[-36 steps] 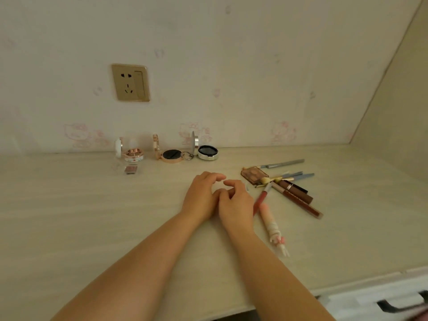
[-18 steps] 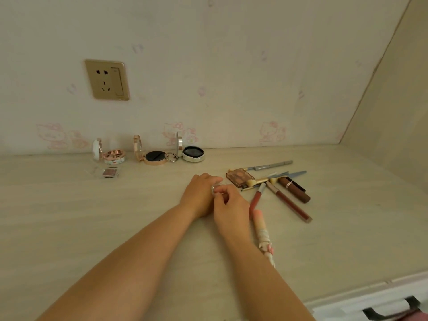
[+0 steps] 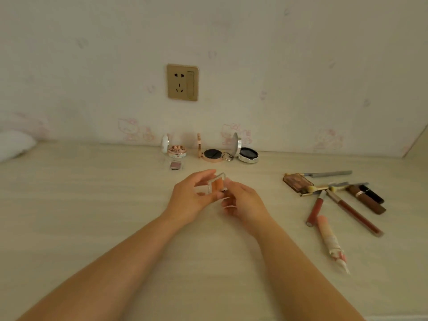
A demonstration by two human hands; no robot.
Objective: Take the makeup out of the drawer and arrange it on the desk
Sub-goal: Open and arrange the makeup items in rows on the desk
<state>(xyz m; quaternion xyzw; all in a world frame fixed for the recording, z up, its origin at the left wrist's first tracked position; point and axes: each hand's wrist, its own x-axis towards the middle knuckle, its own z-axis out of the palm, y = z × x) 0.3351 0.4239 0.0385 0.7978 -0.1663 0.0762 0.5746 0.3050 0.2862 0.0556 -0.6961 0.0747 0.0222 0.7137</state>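
Small clear case (image 3: 217, 186) with orange pan, tilted, lifted off desk (image 3: 92, 205). Left hand (image 3: 192, 198) pinches its left edges; right hand (image 3: 243, 202) closed on its right side, seemingly opening the lid. Beyond the grip, open compacts (image 3: 212, 155) line the wall. Best to finish opening, then stand it beside the small square pan (image 3: 176, 165), keeping the row even
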